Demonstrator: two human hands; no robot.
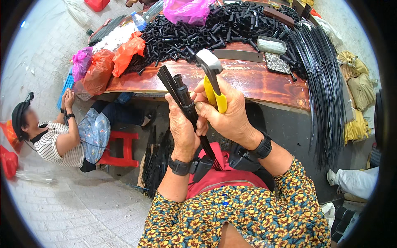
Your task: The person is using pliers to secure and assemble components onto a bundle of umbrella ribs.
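My left hand (180,131) is closed round a bundle of thin black rods (210,152), which slants up from my lap. Near its top the rods fan out beside a black tubular fitting (185,98). My right hand (228,110) grips pliers (212,76) with two yellow handles, their pale, blocky head pointing up and away from me. The thumb and fingertips of that hand also meet at the black fitting, close to my left fingers. What exactly they pinch there is hidden.
A wooden table (161,82) stands ahead, heaped with black tubular parts (198,35). Long black rods (318,82) hang over its right end; a clear box (271,44) sits nearby. At left, a person (58,136) sits near a red stool (120,149). Orange bags (99,72) bulge at the table's left.
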